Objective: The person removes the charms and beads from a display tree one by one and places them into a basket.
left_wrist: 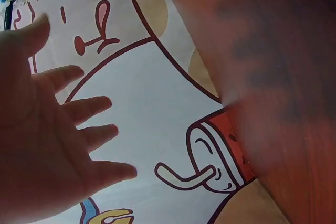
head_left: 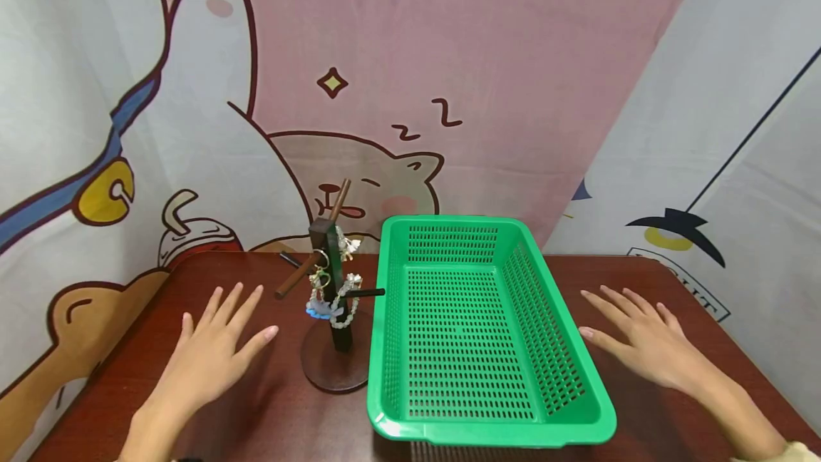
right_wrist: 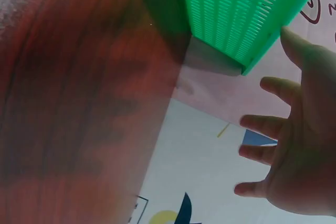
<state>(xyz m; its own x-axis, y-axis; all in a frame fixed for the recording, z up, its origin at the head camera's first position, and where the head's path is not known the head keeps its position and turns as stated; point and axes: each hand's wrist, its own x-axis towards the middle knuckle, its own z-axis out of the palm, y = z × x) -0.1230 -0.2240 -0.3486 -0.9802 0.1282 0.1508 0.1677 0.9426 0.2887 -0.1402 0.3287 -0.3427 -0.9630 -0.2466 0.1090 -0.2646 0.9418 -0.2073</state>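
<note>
My left hand [head_left: 208, 351] hovers over the table with its fingers spread, left of a dark wooden jewelry stand [head_left: 336, 276]. Several pieces hang from the stand's pegs: a beaded bracelet [head_left: 344, 312], a blue ornament [head_left: 318, 307], white flower-like pieces [head_left: 348, 244] and thin rings. To the right of the stand is a green plastic basket [head_left: 490, 435] with slotted walls and nothing inside. My right hand [head_left: 648, 341] is held beyond the basket's right side, fingers spread. In the right wrist view its thumb overlaps the rim of the basket [right_wrist: 236, 14].
Everything stands on a reddish-brown wooden table [head_left: 269, 412]. Behind it hangs a cloth backdrop [head_left: 513, 91] with cartoon animals, which also runs along both sides. One bare wooden peg [head_left: 298, 274] sticks out toward the front left of the stand.
</note>
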